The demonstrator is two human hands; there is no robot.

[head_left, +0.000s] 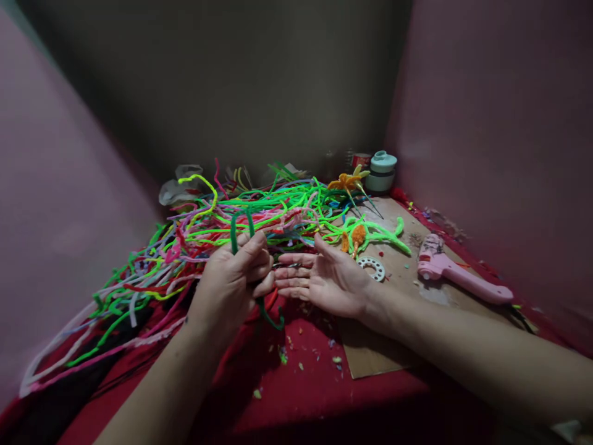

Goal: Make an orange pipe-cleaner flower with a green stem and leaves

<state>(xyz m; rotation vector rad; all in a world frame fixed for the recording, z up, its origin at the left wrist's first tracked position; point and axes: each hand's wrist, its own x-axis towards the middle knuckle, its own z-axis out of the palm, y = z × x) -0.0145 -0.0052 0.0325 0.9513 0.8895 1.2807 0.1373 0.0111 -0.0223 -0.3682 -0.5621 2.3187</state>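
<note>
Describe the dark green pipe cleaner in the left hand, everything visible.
The dark green pipe cleaner looks like fuzzy, wire-cored chenille. It is bent into a narrow loop standing above the left hand, which grips it with closed fingers. Its lower end curls out below the hand as a hook over the red cloth. Nothing else clearly touches it.

left grip (234, 278) curled closed, right grip (324, 278) palm-up, fingers spread

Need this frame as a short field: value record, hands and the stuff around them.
left hand: closed on a dark green pipe cleaner, bent into a loop above the fingers
right hand: open, palm up, empty
pile: loose pipe cleaners, many colours, behind both hands
right side: pink glue gun and white ring on cardboard
surface: red cloth
</note>
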